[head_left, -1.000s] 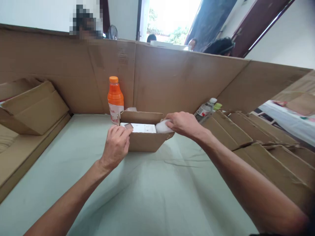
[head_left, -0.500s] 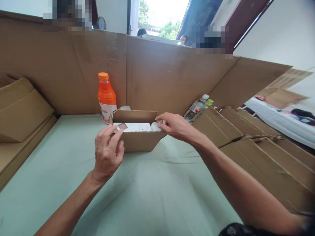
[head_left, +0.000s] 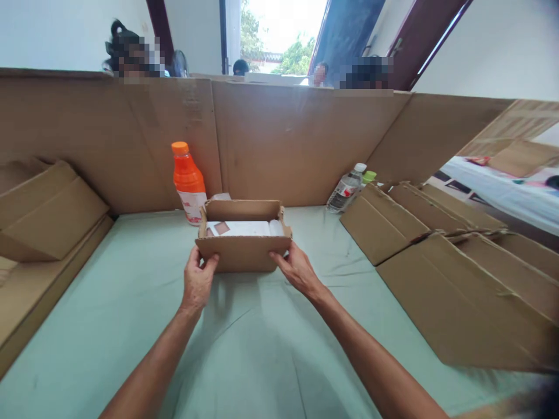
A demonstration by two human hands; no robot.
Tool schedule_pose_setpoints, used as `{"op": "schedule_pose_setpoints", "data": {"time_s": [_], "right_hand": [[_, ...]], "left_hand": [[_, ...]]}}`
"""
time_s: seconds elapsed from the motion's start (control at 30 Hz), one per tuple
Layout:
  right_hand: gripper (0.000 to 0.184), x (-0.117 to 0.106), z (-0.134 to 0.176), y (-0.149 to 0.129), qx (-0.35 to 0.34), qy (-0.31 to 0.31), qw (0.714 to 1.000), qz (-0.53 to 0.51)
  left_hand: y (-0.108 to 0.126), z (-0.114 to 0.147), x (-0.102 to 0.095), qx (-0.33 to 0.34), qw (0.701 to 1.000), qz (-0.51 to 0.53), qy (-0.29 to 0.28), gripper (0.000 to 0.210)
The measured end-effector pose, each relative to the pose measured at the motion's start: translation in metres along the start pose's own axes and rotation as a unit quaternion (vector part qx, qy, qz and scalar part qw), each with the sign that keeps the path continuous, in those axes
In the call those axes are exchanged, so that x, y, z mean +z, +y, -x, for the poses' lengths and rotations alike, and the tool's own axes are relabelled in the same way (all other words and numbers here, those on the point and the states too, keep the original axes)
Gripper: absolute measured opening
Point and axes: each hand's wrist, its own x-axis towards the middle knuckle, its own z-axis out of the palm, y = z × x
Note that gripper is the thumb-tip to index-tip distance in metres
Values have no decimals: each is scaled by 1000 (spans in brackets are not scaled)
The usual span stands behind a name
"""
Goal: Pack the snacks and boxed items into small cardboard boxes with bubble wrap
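Observation:
A small open cardboard box [head_left: 244,255] stands in the middle of the green-covered table, its flaps raised at front and back. Inside it lie a white carton [head_left: 247,228] with a brownish square mark and, at the right end, a whitish rounded item I cannot make out. My left hand [head_left: 198,282] grips the box's front left corner, thumb on the front face and fingers round the side. On the opposite corner, my right hand [head_left: 299,269] holds in the same way, thumb across the front. The fingertips of both hands are partly hidden by the box.
Behind the box stands an orange drink bottle [head_left: 188,183]. A clear bottle [head_left: 347,189] leans near cardboard boxes [head_left: 463,291] at the right. More cardboard [head_left: 52,215] lies at the left. A tall cardboard partition [head_left: 297,145] closes off the back; people sit beyond it.
Both hands have moved from the top of the box down to its front corners and closed on them. The front flap now stands out toward me. The camera view has shifted slightly.

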Motion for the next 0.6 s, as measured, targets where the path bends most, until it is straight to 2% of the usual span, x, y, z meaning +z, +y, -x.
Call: {"op": "schedule_pose_setpoints", "data": {"time_s": [0.1,0.17,0.2,0.27,0.33,0.37,0.43,0.5,0.6], "right_hand": [[39,-9,49,0,10,30,999,-14],[45,-5,80,-9,-7,33,999,-32],[50,1,90,-17,-21,28,999,-37],[62,12,96,-30,-44,10,998,-36],[67,15,89,-34,-45,8,999,-23],[67,12,84,-30,-36,17,999,-14],[65,-6,78,-12,-6,55,998,3],[61,-34,80,16,28,114,993,22],[56,-76,95,61,72,206,975,49]], "left_hand": [[8,41,-7,-36,999,-13,-19,46],[12,73,-26,-73,997,-24,10,49],[14,85,-37,-78,995,-29,48,53],[16,96,-56,-73,992,-41,89,61],[15,92,-59,-57,993,-48,88,63],[14,86,-51,-49,995,-44,69,62],[8,71,-20,-37,999,-21,6,57],[2,56,29,-27,996,10,-83,54],[-7,38,112,-17,978,34,-207,51]]}}
